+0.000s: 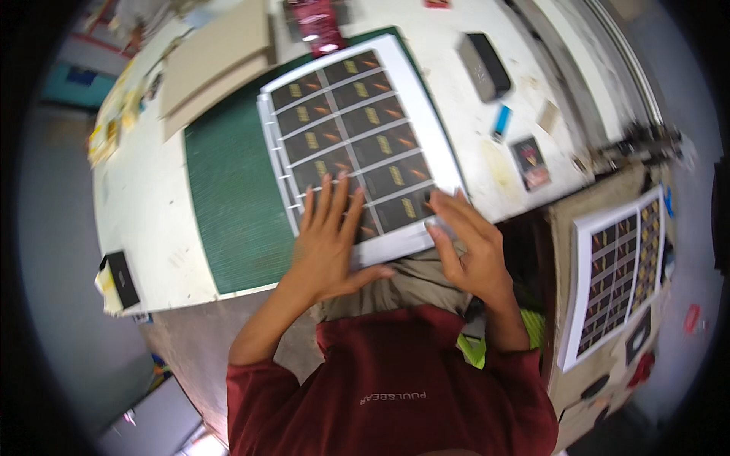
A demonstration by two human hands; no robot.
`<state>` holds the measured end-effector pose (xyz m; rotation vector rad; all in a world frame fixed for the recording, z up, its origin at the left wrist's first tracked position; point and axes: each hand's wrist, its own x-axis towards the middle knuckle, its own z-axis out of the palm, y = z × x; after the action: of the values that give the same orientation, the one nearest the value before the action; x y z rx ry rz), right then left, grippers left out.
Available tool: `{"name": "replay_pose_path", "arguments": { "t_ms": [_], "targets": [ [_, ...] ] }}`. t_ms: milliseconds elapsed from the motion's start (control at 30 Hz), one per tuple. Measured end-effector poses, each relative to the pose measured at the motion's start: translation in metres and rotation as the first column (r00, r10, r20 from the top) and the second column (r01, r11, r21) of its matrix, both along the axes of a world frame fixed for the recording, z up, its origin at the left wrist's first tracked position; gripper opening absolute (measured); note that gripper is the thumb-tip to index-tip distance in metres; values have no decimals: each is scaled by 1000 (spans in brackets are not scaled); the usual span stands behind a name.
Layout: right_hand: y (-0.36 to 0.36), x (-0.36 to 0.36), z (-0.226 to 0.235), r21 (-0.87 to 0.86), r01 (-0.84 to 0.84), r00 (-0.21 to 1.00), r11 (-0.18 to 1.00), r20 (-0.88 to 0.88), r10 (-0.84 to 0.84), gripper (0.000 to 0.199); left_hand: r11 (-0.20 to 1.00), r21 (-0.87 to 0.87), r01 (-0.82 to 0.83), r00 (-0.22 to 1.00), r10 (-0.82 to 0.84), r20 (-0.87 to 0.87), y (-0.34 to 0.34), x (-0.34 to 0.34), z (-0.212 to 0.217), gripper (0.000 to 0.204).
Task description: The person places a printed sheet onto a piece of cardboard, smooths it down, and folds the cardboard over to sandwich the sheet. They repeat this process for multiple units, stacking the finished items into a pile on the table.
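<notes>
A stack of white sheets printed with rows of dark cards [372,137] lies partly over a green cutting mat [228,190] on the white table. My left hand [327,235] rests flat on the lower left of the top sheet, fingers spread and pointing away from me. At the lower right corner of the stack is my right hand [473,247], its fingers bent and its thumb apart from the index finger. The fingertips touch the sheet's edge there. Whether they pinch a corner of the paper is too blurred to tell.
Tan boards [220,61] lie at the back left, near a dark red packet [315,26]. To the right are a black box [484,67], a blue lighter-like object [502,121] and a small dark card [530,162]. More printed sheets [612,277] lie on a side surface. A black box [122,279] sits far left.
</notes>
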<state>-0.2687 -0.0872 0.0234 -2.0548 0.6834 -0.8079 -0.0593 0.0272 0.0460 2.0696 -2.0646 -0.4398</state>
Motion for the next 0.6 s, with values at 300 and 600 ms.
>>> {"name": "replay_pose_path", "arguments": {
  "t_ms": [300,600],
  "targets": [
    [25,-105,18,-358,400,904,844,0,-428,32,989,-146,-15,986,39,162,38,-36,-35,72],
    [68,-266,45,-505,686,253,524,-510,-822,66,953,-301,37,975,31,219,45,-28,-40,58]
  ]
}}
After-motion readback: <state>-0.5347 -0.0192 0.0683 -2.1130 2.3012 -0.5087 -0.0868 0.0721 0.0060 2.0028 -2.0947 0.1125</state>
